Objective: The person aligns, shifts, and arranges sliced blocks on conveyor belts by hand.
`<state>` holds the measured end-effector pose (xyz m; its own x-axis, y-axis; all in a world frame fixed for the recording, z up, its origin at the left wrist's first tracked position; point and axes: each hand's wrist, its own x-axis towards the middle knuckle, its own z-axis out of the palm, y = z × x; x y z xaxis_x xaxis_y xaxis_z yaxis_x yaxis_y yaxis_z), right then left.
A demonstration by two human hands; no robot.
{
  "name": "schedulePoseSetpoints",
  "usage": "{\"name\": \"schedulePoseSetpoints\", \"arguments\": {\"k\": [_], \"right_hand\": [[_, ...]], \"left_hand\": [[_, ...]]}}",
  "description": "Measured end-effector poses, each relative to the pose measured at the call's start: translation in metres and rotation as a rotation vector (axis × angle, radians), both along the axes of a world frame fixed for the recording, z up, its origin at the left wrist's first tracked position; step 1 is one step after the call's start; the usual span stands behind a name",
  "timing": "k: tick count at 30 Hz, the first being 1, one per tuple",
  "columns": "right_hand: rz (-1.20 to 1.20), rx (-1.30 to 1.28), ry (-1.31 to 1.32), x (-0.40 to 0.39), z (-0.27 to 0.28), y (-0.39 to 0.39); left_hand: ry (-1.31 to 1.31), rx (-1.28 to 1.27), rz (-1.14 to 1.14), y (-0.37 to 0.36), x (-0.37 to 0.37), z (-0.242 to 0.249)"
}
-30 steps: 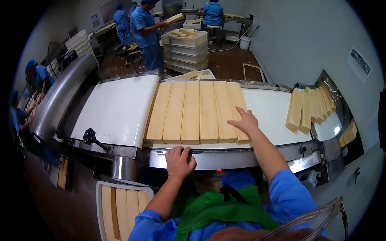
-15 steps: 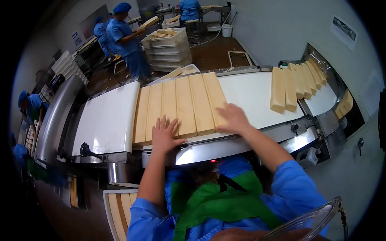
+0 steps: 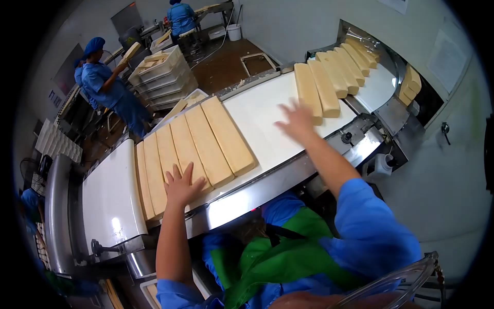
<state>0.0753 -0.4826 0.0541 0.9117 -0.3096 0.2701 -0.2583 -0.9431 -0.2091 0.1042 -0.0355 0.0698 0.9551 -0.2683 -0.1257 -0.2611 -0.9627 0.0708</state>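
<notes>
Several long, pale-yellow loaf-like blocks [image 3: 206, 147] lie side by side in a tight row on the white conveyor belt [image 3: 262, 118]. My left hand [image 3: 182, 186] rests with spread fingers over the near ends of this row. Farther right, my right hand [image 3: 298, 124] is open and slightly blurred, its fingers apart and holding nothing. It overlaps the near end of the leftmost block [image 3: 307, 90] in a second, looser group. Beside that one, another block [image 3: 324, 90] lies at a slant, with more fanned out behind it on the curved belt.
A metal rail [image 3: 226, 206] runs along the belt's near edge. To the left are a white plate [image 3: 110, 190] and a rounded steel cover [image 3: 57, 211]. Stacked white crates [image 3: 164, 80] stand beyond the belt, near a person in blue [image 3: 108, 82] holding a block. A wall opening [image 3: 411, 98] is at right.
My right hand has left the right side of the row and moved across the belt to the looser blocks. My left hand stays at the row. The view has turned right.
</notes>
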Motion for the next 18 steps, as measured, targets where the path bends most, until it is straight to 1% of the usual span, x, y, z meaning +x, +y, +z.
{"name": "schedulePoseSetpoints", "arguments": {"k": [2,4,6,7,8,9,10,13,14,16,17,18], "right_hand": [[-0.217,-0.1,0.056,-0.021,-0.003,-0.061],[-0.093,-0.094,0.113,-0.039,-0.007,-0.106],[-0.025,-0.064,0.14,-0.055,-0.014,-0.155],[-0.021,-0.069,0.151,-0.066,-0.016,-0.176],[0.009,-0.017,0.116,-0.075,-0.017,-0.194],[0.038,0.038,0.076,-0.078,-0.014,-0.198],[0.044,0.034,0.08,-0.075,-0.016,-0.196],[-0.116,0.008,0.012,-0.068,-0.023,-0.159],[-0.091,0.006,0.012,-0.064,-0.024,-0.144],[-0.314,0.062,0.076,-0.061,-0.02,-0.116],[-0.32,0.061,0.06,-0.059,-0.018,-0.114],[-0.293,0.117,0.06,-0.058,-0.012,-0.118]], "left_hand": [[-0.001,-0.099,0.026,-0.022,0.013,0.005],[-0.016,-0.09,0.047,-0.042,0.02,0.012],[-0.086,-0.087,0.079,-0.042,0.021,0.007],[-0.075,-0.092,0.085,-0.041,0.02,0.004],[-0.092,-0.11,0.082,-0.04,0.019,0.004],[-0.113,-0.126,0.078,-0.039,0.02,0.005],[-0.11,-0.129,0.084,-0.038,0.021,0.006],[-0.115,-0.154,0.118,-0.036,0.017,0.004],[-0.125,-0.157,0.106,-0.035,0.018,0.003],[-0.136,-0.151,0.118,-0.031,0.02,0.003],[-0.142,-0.161,0.099,-0.029,0.02,0.003],[-0.153,-0.171,0.079,-0.027,0.019,0.003]]}}
